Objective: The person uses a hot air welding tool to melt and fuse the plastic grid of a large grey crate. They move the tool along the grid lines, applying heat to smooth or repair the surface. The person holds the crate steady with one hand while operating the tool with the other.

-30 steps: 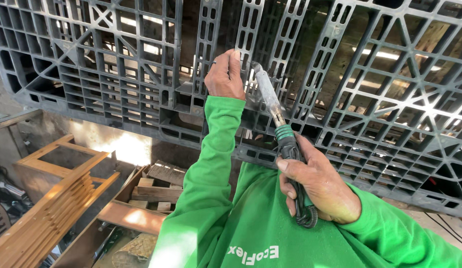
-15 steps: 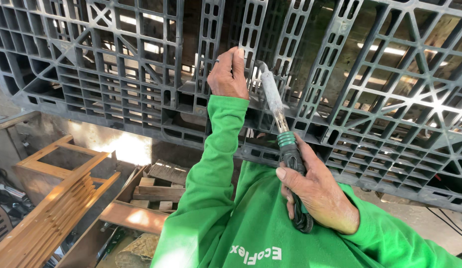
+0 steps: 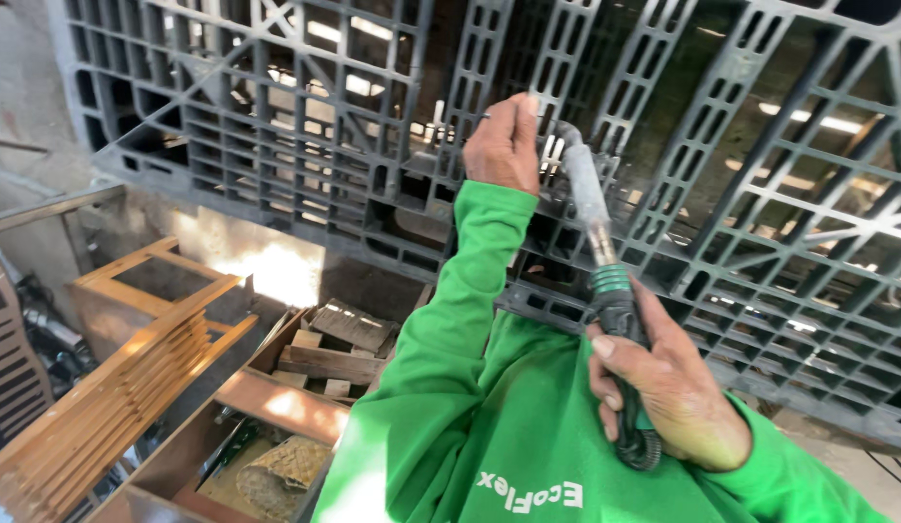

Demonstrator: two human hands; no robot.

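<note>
Dark grey latticed pallet (image 3: 276,145) — bright green sleeves (image 3: 450,320), green-banded grey tool (image 3: 600,242)

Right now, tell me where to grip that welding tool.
Grip the welding tool on its dark handle below the green band, coming from beneath, as the right hand does. Its grey barrel tilts up to the pallet beside the left hand, so keep off that end.

Matt dark plastic pallet (image 3: 276,126), dull grey metal tool barrel (image 3: 586,194), rough wooden frames (image 3: 131,358)
</note>
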